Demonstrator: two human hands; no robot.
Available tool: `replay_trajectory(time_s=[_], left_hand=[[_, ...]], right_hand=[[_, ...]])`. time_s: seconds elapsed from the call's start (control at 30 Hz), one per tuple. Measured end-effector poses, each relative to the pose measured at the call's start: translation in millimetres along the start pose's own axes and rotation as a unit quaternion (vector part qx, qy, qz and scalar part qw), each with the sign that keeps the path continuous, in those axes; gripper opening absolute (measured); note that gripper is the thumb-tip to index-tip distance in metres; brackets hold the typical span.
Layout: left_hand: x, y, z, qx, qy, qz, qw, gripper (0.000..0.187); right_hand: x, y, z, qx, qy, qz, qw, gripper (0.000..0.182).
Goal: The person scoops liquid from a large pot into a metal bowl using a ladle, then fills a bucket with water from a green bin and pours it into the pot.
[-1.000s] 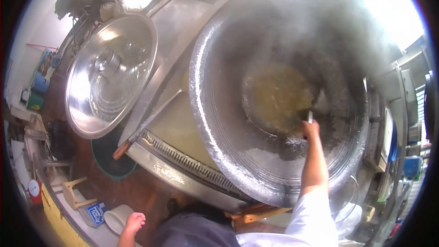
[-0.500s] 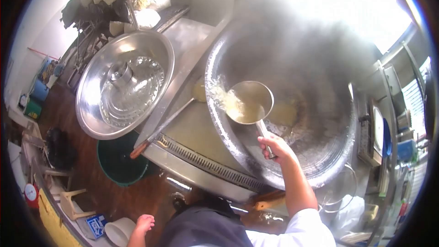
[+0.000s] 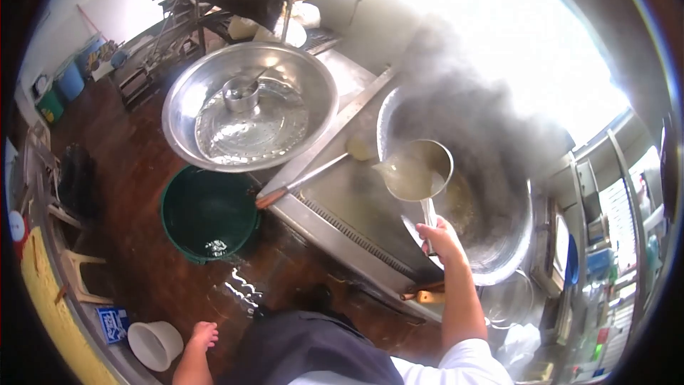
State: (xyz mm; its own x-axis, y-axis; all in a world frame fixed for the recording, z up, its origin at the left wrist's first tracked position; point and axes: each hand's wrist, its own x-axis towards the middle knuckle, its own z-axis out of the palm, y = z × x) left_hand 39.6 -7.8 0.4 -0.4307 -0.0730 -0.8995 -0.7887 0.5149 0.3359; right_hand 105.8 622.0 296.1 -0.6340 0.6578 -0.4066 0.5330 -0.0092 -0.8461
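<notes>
Over the left side of the steaming wok (image 3: pixel 509 257), as seen from my place in the room, a metal dipper (image 3: pixel 429 153) is held out at the end of the person's right arm. The right hand (image 3: pixel 444 241) is wrapped around the dipper's straight handle (image 3: pixel 427 212); the bowl, with pale liquid in it, lies just beyond the knuckles, farther from the body than the hand. Left of the dipper, a ladle (image 3: pixel 320 170) rests on the steel worktop (image 3: pixel 342 203), its wooden grip at the near edge. Farther left stand a wide steel basin (image 3: pixel 182 117) containing a small metal cup (image 3: pixel 241 96) and, lower, a green tub (image 3: pixel 187 203). The left hand (image 3: pixel 204 335), well apart from the dipper, hangs near a white bucket (image 3: pixel 155 346), fingers bent; whether they press together I cannot tell.
</notes>
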Motion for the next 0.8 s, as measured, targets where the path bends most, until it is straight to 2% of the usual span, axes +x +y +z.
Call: replay_trajectory(time_s=[0.03, 0.2, 0.3, 0.47, 0.57, 0.6, 0.67, 0.73, 0.8], left_hand=[[3, -13, -5, 0.000, 0.003, -0.017, 1.000, 0.028], [13, -58, -20, 0.004, -0.013, -0.092, 0.996, 0.039], [22, -70, -23, 0.005, -0.027, -0.088, 0.996, 0.040], [29, -50, -20, -0.001, -0.034, -0.053, 0.998, 0.037], [34, -27, -14, 0.011, -0.037, -0.028, 0.999, 0.033], [34, -19, -11, -0.002, -0.034, -0.026, 0.999, 0.032], [37, -2, -5, -0.002, -0.032, -0.019, 0.999, 0.031], [35, 9, 0, 0.006, -0.033, -0.024, 0.999, 0.031], [32, 23, 3, 0.028, -0.030, -0.031, 0.999, 0.031]], right_hand=[[-5, -3, 6, -0.040, 0.016, 0.002, 0.999, 0.020], [-21, -7, 31, -0.073, 0.049, -0.021, 0.996, 0.027], [-29, -16, 38, -0.168, 0.078, -0.034, 0.982, 0.035], [-36, -20, 45, -0.284, 0.115, -0.035, 0.951, 0.045], [-31, -18, 41, -0.419, 0.142, -0.129, 0.887, 0.056], [-30, -21, 41, -0.416, 0.149, -0.123, 0.889, 0.056], [-25, -24, 37, -0.465, 0.157, -0.155, 0.858, 0.055], [-22, -30, 28, -0.461, 0.167, -0.148, 0.859, 0.054], [-8, -26, 10, -0.431, 0.186, -0.188, 0.863, 0.054]])
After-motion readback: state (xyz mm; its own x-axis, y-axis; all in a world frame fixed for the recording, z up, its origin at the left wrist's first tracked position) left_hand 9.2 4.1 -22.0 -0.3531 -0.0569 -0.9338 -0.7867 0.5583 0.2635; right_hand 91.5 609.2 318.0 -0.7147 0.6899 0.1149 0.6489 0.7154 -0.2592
